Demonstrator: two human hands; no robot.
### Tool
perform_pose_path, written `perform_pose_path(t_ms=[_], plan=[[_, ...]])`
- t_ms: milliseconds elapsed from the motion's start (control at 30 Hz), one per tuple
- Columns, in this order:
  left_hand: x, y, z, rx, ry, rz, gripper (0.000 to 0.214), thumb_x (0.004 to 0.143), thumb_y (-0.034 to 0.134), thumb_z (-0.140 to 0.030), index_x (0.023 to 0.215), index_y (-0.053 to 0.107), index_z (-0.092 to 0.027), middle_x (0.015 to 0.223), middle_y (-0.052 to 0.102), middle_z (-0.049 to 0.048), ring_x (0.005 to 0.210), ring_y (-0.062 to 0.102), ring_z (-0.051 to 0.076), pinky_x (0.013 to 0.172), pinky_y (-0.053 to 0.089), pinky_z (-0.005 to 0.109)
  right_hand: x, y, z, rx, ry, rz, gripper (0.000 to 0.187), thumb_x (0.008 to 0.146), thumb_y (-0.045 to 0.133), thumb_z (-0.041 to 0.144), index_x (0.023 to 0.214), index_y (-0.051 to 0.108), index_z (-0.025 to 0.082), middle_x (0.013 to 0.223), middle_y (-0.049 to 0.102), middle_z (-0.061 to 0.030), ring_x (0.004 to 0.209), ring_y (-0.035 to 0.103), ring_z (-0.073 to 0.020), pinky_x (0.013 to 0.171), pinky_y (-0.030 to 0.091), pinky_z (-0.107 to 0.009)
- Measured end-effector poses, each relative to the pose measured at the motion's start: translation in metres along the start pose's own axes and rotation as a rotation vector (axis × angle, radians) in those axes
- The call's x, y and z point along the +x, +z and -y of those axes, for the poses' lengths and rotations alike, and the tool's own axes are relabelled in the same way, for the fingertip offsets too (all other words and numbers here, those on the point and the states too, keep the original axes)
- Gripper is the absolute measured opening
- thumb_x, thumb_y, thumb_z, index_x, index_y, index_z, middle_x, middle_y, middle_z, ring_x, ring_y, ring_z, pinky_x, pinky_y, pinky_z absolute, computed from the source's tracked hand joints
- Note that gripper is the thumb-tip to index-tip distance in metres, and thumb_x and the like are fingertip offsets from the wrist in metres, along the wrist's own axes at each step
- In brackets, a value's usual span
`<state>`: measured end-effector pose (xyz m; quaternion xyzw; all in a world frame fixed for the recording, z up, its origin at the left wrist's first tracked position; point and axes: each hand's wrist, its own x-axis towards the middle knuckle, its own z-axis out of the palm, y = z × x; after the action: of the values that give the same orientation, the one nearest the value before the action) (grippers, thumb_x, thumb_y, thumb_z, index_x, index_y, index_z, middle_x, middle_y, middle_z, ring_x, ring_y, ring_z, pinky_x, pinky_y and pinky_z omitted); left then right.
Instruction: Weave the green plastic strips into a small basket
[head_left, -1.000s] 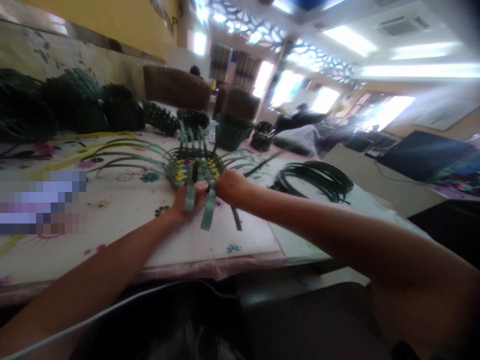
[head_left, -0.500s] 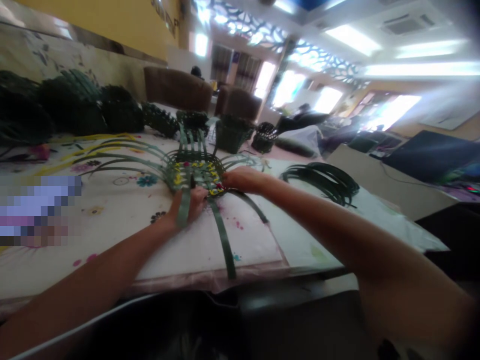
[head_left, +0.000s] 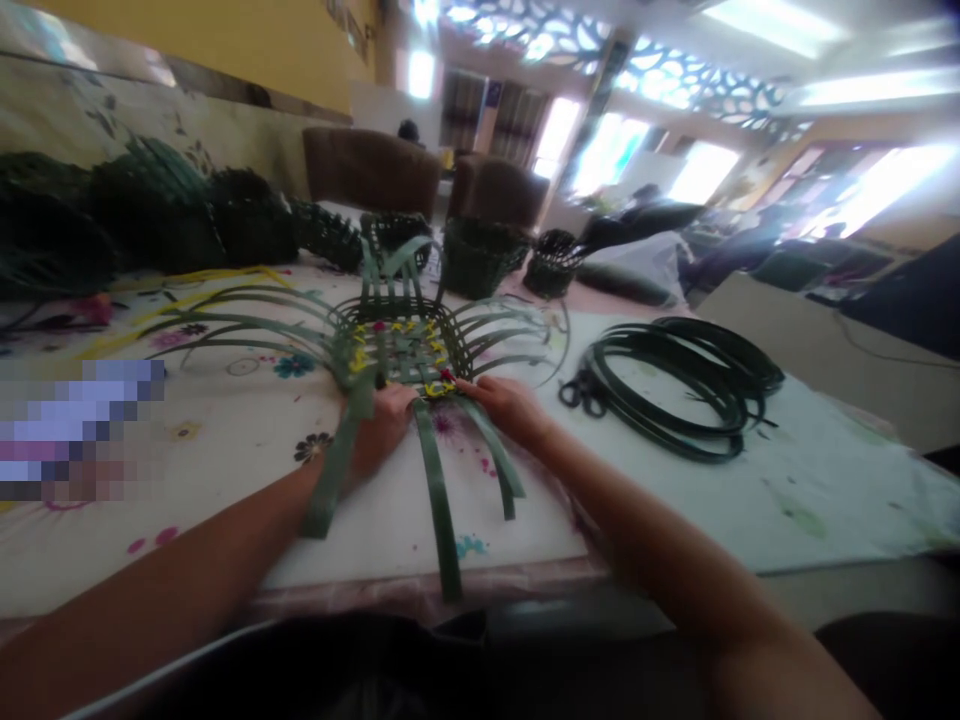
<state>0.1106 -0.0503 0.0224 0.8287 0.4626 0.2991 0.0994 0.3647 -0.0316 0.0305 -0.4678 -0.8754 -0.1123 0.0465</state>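
A half-woven basket (head_left: 411, 348) of flat green strips lies on the table, with yellow crosses and small red marks on its base and long loose strips fanning out on every side. My left hand (head_left: 384, 425) is closed on its near left edge, and one loose green strip (head_left: 330, 485) hangs over the back of that hand. At the near right corner, by a red mark, the fingers of my right hand (head_left: 510, 405) are bent and pinch the basket's edge; what lies under the fingertips is partly hidden. Between the hands a green strip (head_left: 441, 500) runs toward the table's front edge.
Coils of dark green strip (head_left: 675, 390) lie on the right, with black scissors (head_left: 583, 393) beside them. Several dark green woven baskets (head_left: 480, 258) line the back. Yellow strips (head_left: 202, 290) rest behind, on the flowered tablecloth (head_left: 247, 470). A blurred-out patch (head_left: 75, 420) covers the left.
My right hand has drawn back a little toward me and right, baring the basket's right-hand strips. The view has turned, bringing the scissors into sight. My left hand stays on the edge.
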Motion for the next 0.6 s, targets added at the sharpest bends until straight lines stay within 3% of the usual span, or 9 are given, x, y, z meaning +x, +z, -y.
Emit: perform_pose_path(t_ms=[67,233,367,500,600], plan=[[0.001,-0.001,0.0,0.042,0.002,0.013,0.025,0.095,0.045,-0.022,0.09,0.07,-0.022,0.093,0.072,0.0058,0.088,0.065,0.022,0.079,0.049,0.032,-0.001,0.003,0.002,0.067,0.023,-0.016,0.042,0.099,0.045,0.02,0.138,0.06,0.023,0.091,0.067,-0.0057,0.071,0.051,-0.0151,0.064,0.031,-0.029],[0.002,-0.001,-0.002,0.07,0.023,0.047,0.029,0.095,0.041,-0.018,0.086,0.069,-0.018,0.091,0.071,0.009,0.087,0.066,0.022,0.078,0.05,0.032,-0.001,0.001,0.012,0.146,0.066,-0.046,0.034,0.097,0.05,0.026,0.125,0.067,0.021,0.09,0.069,-0.0058,0.073,0.055,-0.0154,0.065,0.03,-0.029],[0.001,-0.005,0.006,0.075,0.059,-0.001,0.028,0.094,0.044,-0.018,0.093,0.071,-0.018,0.097,0.073,0.0097,0.094,0.068,0.023,0.082,0.052,0.033,-0.003,-0.008,0.026,0.193,0.137,-0.042,0.027,0.095,0.052,0.029,0.112,0.071,0.021,0.09,0.071,-0.0052,0.073,0.058,-0.0151,0.064,0.029,-0.028],[-0.003,-0.026,0.025,0.074,0.013,-0.046,0.022,0.093,0.054,-0.027,0.094,0.074,-0.018,0.104,0.076,0.0075,0.097,0.07,0.024,0.082,0.052,0.033,0.005,-0.015,0.051,0.202,0.193,-0.003,0.023,0.092,0.052,0.026,0.098,0.073,0.021,0.093,0.074,-0.0057,0.079,0.063,-0.0168,0.064,0.03,-0.028],[-0.012,-0.047,0.039,0.002,-0.004,0.007,0.025,0.093,0.056,-0.032,0.105,0.073,-0.019,0.111,0.076,0.0039,0.101,0.07,0.022,0.088,0.051,0.03,0.013,-0.018,0.075,0.206,0.198,0.011,0.023,0.089,0.051,0.022,0.096,0.072,0.021,0.095,0.075,-0.0069,0.08,0.065,-0.0187,0.063,0.03,-0.028]])
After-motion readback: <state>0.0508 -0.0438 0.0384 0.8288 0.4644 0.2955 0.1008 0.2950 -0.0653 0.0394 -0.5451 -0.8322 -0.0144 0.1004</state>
